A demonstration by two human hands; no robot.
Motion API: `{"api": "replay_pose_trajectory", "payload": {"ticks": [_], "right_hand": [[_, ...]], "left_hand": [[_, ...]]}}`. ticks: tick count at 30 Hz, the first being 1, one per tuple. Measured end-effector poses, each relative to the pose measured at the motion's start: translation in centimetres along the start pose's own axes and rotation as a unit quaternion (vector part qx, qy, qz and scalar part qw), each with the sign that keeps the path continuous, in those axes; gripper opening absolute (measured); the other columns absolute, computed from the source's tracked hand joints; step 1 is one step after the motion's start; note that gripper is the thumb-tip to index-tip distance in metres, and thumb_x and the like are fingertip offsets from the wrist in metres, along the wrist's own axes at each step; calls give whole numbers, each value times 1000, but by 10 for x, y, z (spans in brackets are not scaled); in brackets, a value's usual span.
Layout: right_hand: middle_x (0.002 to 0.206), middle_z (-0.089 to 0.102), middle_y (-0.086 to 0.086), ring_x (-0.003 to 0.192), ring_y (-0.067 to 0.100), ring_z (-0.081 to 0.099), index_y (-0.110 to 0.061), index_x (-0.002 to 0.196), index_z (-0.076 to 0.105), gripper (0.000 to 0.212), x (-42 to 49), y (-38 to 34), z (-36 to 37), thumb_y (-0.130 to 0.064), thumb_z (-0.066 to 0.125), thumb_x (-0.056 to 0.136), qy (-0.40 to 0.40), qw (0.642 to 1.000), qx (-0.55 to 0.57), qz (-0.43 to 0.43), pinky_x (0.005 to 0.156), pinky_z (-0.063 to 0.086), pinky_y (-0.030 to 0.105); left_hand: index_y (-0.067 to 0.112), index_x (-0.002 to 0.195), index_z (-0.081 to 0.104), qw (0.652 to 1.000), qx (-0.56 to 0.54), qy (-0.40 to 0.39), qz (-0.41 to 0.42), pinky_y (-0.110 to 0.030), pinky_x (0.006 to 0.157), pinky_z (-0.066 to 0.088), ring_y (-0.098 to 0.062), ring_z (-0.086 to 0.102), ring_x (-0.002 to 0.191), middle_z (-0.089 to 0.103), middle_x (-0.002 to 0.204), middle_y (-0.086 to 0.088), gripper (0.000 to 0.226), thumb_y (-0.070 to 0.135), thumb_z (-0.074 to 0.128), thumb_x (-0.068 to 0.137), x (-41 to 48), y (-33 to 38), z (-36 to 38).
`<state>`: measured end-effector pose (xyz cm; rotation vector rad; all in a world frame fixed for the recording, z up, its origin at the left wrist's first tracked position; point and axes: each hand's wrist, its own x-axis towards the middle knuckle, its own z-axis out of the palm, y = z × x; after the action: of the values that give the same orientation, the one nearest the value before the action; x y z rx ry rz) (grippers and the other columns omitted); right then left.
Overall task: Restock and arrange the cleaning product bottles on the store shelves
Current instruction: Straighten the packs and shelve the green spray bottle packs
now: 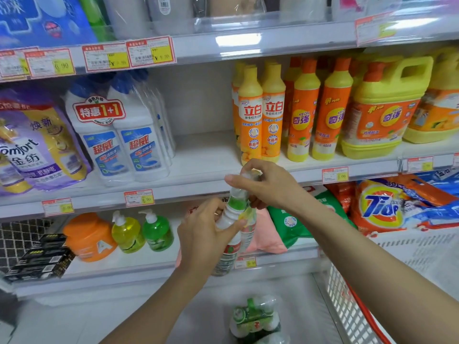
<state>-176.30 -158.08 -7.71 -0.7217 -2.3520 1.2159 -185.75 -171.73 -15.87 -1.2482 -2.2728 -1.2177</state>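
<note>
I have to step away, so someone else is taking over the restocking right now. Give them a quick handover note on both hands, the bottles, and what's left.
Left hand: gripping the body of the white bottle pack, held in front of the shelves.
Right hand: pinching the pack's top end.
Middle shelf: open gap between the white toilet cleaner bottles and the yellow dish soap bottles.
More wrapped bottles lie below, near the white basket.
Done: nothing from this pack is shelved yet.
Left: place the held pack, probably in the gap, then shelve the rest.
</note>
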Motion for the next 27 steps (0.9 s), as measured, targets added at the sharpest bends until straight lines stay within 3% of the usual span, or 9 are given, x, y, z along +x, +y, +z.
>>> {"api": "replay_pose_trajectory", "payload": {"ticks": [3, 6, 9, 12, 14, 16, 20, 23, 27], "right_hand": [[72, 70, 8, 56, 22, 66, -19, 93, 64, 28, -1, 0, -6, -37, 79, 78, -30, 998, 50, -20, 65, 60, 45], [78, 70, 17, 56, 21, 64, -22, 95, 66, 23, -3, 2, -14, -22, 78, 76, -66, 995, 28, -64, 63, 59, 40], [77, 68, 4, 56, 13, 62, -30, 97, 66, 29, -4, 5, -20, -29, 74, 69, -96, 988, -24, -118, 59, 53, 29], [83, 66, -18, 69, 7, 59, -31, 104, 68, 38, -3, 7, -22, -33, 62, 66, -130, 979, -45, -149, 64, 50, 22], [96, 69, -12, 82, 16, 63, -36, 110, 67, 44, 0, 11, -21, -38, 58, 66, -154, 973, -51, -163, 72, 55, 36], [109, 69, -1, 93, 29, 64, -39, 117, 64, 48, 4, 20, -18, -32, 57, 70, -181, 967, -43, -173, 80, 54, 52], [123, 66, -3, 105, 38, 62, -39, 140, 48, 66, 8, 44, -17, -7, 59, 83, -231, 962, -28, -140, 89, 49, 61], [128, 53, -31, 113, -8, 56, -27, 142, 50, 59, 10, 67, -12, 0, 61, 90, -284, 944, -110, -128, 90, 51, 28], [130, 54, -25, 118, -10, 51, -24, 137, 53, 54, 10, 93, -1, 3, 60, 91, -298, 938, -131, -122, 98, 46, 19]], "left_hand": [[26, 79, 57, 997, -4, -71, -7, -36, 65, 50, -10, 60, 73, 63, 77, 13, 43, 56, 82, 63, 7, 2, -8], [25, 82, 67, 958, -216, -176, -74, -32, 81, 53, -9, 64, 84, 69, 85, 10, 23, 42, 80, 74, 22, -11, -19], [25, 104, 69, 948, -272, -142, -84, -22, 88, 49, 2, 63, 98, 69, 104, 10, 19, 38, 65, 91, 29, -25, -22], [29, 133, 53, 933, -294, -171, -116, -5, 86, 45, 21, 52, 108, 55, 131, 13, 38, 22, 58, 96, 35, -27, -15], [36, 139, 48, 907, -332, -221, -138, -18, 102, 44, 9, 48, 125, 54, 138, 10, 50, 26, 62, 92, 37, -33, -11], [35, 135, 54, 898, -341, -238, -142, -31, 106, 44, -8, 52, 128, 63, 131, 5, 52, 30, 68, 85, 34, -41, -9], [22, 106, 68, 916, -312, -214, -137, -12, 79, 49, -3, 66, 95, 74, 101, 9, 30, 8, 76, 80, 17, -51, -8], [25, 93, 68, 934, -236, -230, -136, -19, 75, 54, -9, 69, 89, 72, 99, 8, 32, 7, 84, 72, -1, -64, 10], [27, 89, 66, 942, -181, -244, -140, -25, 77, 58, -9, 69, 90, 71, 97, 10, 32, 17, 88, 69, -20, -80, 36]]}}
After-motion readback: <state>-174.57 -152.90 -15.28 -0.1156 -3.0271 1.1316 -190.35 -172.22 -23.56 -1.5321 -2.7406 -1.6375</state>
